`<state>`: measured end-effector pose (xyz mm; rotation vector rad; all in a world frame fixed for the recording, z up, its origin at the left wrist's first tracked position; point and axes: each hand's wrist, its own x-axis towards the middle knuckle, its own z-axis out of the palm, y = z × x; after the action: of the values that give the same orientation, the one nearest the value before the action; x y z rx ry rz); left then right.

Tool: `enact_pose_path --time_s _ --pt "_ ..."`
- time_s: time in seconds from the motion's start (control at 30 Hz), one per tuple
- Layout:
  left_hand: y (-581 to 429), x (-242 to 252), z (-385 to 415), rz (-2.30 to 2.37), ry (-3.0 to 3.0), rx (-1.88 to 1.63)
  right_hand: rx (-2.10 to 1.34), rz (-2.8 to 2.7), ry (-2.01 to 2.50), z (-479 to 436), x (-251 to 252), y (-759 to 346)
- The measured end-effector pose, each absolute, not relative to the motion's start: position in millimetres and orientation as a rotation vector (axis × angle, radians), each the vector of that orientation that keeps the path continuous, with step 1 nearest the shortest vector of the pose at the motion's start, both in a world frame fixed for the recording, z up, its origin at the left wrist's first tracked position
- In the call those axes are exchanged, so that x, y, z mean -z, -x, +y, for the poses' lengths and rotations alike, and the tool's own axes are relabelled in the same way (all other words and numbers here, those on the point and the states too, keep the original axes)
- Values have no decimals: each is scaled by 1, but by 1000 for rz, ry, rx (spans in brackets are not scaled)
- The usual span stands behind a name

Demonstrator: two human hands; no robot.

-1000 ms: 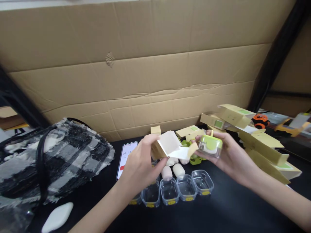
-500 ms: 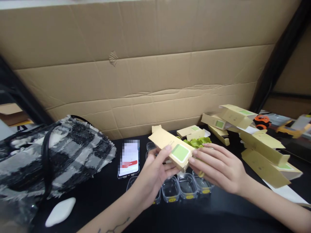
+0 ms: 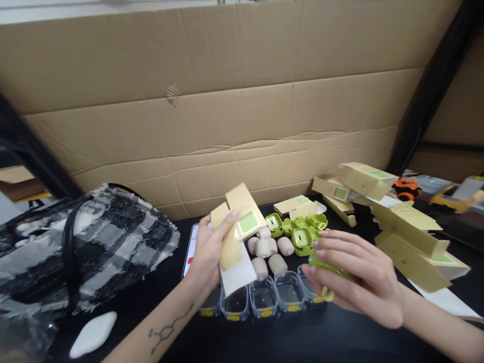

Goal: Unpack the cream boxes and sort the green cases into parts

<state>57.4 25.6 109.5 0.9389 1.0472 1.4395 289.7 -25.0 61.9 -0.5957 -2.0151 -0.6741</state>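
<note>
Nearest the camera, just in front of the row of clear plastic trays, the right hand curls around a green case, fingers closed over its top so that only its edge and a yellow loop show. To the left of the trays, the left hand pinches a small kraft carton with a green label, raised above them with its end flap hanging open and white inside. The case is therefore out of the carton and apart from it, one thing to each hand.

As a judgement, the step in hand is packing: the case must go through the open end of the carton. That calls for turning the carton's mouth toward the right hand and lining the case up square before pushing, or the flap may crease.

Behind the trays lie beige oval pieces, then open green case halves. Farther back and right of the trays, more kraft boxes are piled against the cardboard wall.
</note>
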Motion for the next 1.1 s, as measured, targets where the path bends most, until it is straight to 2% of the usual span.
enact_pose_path --time_s 0.07,0.13,0.3,0.4,0.47,0.53,0.67,0.73,0.9,1.1 --pt "-54 -113 28 1083 -971 -1518 790 -2039 499 -26 -68 -289" --pt "-56 -114 24 1092 -1009 -1550 636 -2024 580 -28 -75 -284" --pt "-75 -110 -8 935 -1166 -1441 -506 -1771 919 -34 -86 -265" --pt "-83 -108 -21 863 -1261 -1468 -827 -1575 981 -33 -88 -258" --pt "-82 -107 -21 844 -1326 -1481 -813 -1576 1053 -28 -96 -260" --pt "-78 -106 -16 824 -1406 -1467 -661 -1679 1117 -17 -110 -266" --pt "-70 -103 1 917 -1482 -1589 102 -1890 1401 23 -143 -285" --pt "-66 -103 6 963 -1496 -1675 311 -1869 1549 47 -151 -293" --pt "-63 -105 6 892 -1585 -1682 397 -1979 1743 92 -134 -305" --pt "-60 -103 6 902 -1666 -1593 251 -2109 1742 95 -115 -313"
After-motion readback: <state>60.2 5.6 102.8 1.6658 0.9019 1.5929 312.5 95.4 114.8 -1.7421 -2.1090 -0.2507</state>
